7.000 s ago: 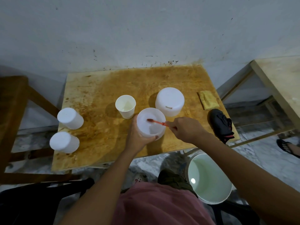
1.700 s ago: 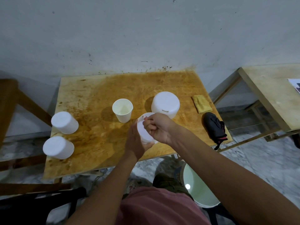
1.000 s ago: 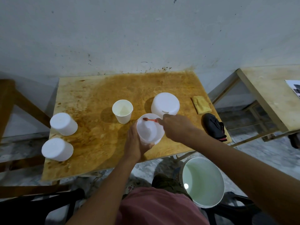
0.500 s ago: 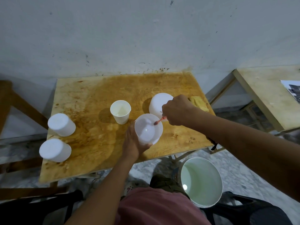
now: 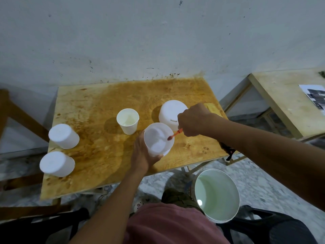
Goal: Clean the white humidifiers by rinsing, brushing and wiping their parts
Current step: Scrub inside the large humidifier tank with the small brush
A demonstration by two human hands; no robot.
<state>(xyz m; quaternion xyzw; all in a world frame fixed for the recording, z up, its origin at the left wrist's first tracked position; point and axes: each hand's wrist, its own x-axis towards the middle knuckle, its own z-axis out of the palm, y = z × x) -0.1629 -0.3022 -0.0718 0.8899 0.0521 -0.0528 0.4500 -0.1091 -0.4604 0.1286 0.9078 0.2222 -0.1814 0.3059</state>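
The left hand (image 5: 142, 156) holds a white humidifier tank (image 5: 158, 140) just above the near edge of the wooden table (image 5: 98, 106). Its grip is wrapped round the tank's side, with the open mouth tilted up toward the camera. The right hand (image 5: 193, 120) has its grip clenched on the handle of an orange brush (image 5: 175, 134), and the brush head reaches over the rim on the tank's right side. Just behind the tank stands a paper cup (image 5: 127, 120), with a larger white humidifier cover (image 5: 171, 111) to its right, partly hidden by the right hand. A yellow cloth (image 5: 213, 108) shows beyond the knuckles. Two more white humidifier parts (image 5: 63, 136) (image 5: 56, 163) sit near the table's left edge, well apart from the hands. On the floor below the right forearm is a white bucket (image 5: 213, 170) holding pale liquid.
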